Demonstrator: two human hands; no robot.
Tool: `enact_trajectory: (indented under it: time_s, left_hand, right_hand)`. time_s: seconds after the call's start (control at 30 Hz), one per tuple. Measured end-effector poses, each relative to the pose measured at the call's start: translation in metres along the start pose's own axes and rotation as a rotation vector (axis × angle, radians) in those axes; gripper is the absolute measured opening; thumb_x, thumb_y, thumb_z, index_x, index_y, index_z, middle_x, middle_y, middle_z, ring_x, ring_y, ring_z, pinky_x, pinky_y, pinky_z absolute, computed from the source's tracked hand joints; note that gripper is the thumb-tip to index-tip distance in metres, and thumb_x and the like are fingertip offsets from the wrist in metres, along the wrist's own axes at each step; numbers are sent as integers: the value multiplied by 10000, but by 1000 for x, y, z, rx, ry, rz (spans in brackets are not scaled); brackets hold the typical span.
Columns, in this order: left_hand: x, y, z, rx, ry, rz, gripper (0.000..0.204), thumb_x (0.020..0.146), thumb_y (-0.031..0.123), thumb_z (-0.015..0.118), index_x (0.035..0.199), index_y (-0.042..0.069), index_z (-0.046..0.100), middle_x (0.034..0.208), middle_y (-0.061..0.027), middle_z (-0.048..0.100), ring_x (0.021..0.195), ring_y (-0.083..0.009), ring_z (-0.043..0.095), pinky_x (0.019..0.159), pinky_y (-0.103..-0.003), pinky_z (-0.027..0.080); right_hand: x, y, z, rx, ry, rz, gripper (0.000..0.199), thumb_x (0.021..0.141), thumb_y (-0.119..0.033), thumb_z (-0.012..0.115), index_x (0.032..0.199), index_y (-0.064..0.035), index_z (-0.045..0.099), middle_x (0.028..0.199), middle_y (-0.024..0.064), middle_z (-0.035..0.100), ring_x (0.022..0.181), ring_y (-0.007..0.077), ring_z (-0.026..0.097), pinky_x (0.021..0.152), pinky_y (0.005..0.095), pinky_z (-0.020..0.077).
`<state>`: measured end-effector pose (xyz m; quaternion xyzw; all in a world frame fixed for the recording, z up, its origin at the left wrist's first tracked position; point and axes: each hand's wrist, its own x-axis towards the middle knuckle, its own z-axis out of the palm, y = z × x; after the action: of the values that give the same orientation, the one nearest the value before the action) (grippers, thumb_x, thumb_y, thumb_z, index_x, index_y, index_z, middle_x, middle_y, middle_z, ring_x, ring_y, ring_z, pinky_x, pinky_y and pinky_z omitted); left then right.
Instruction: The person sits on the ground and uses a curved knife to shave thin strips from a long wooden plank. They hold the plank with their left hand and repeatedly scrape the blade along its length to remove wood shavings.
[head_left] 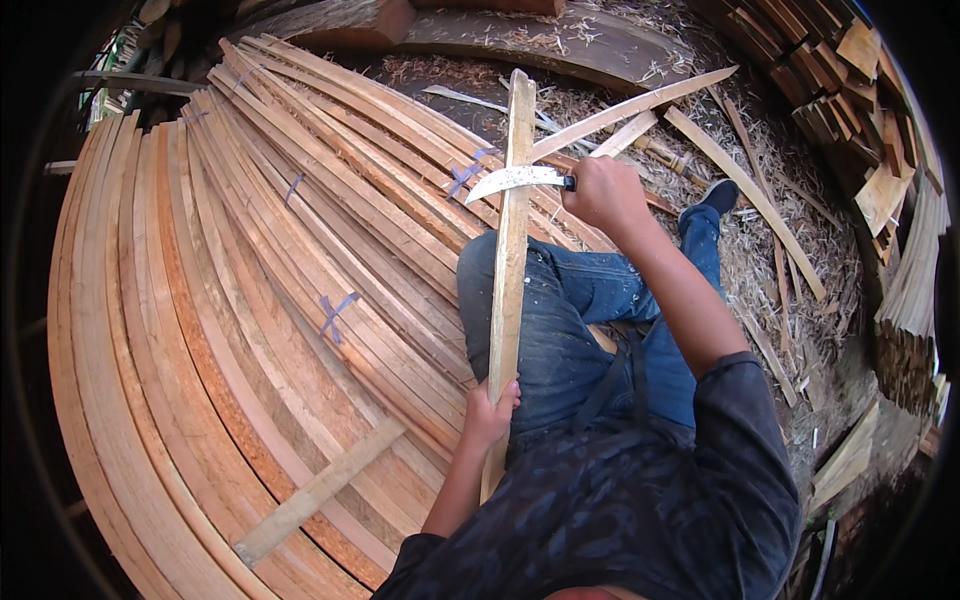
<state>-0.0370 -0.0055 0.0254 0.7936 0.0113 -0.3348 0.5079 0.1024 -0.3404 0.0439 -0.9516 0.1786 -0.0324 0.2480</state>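
Observation:
My left hand (488,412) grips the lower part of a long pale wooden slat (510,260) that runs up and away from me over my left knee. My right hand (603,192) is closed on the dark handle of a curved steel knife (515,180). The blade lies across the slat near its far end, its tip pointing left. I am seated, in blue jeans (570,320) and a dark patterned shirt.
A broad stack of long wooden slats (230,330) fills the left, some tied with blue strips, with one short board (320,490) lying across it. Wood shavings and loose offcuts (760,240) cover the ground on the right. Stacked wood pieces (860,90) rise at the upper right.

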Motion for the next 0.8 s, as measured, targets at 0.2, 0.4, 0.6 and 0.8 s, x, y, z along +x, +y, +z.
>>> enact_trajectory:
  time_s: [0.2, 0.4, 0.6, 0.8]
  left_hand:
    - [-2, -3, -1, -89, 8, -43, 285, 956, 177, 571, 1062, -79, 638, 771, -71, 643, 673, -119, 625, 638, -266, 524]
    - [2, -3, -8, -60, 11, -54, 276, 951, 161, 570, 1041, -91, 636, 763, -84, 652, 670, -131, 638, 624, -274, 533]
    - [2, -4, 1, 25, 64, -17, 236, 929, 152, 596, 998, -68, 645, 722, -86, 657, 635, -137, 649, 603, -285, 531]
    - [6, 0, 6, 199, 109, 6, 226, 926, 163, 596, 984, -49, 647, 699, -120, 663, 629, -187, 681, 598, -321, 539]
  right_hand:
    - [78, 83, 10, 102, 84, 474, 338, 800, -268, 605, 891, 43, 701, 917, 269, 686, 898, 409, 675, 799, 467, 536]
    - [42, 93, -2, 28, 78, 276, 308, 778, -260, 620, 750, 41, 680, 786, 270, 664, 778, 422, 665, 722, 484, 536]
    - [-5, -10, 25, 1, -71, -170, 166, 668, -179, 641, 677, -22, 697, 614, 221, 615, 612, 391, 635, 623, 461, 536]
    - [65, 7, 25, -142, -24, -52, 209, 680, -228, 653, 735, -38, 721, 705, 208, 667, 665, 362, 668, 643, 439, 550]
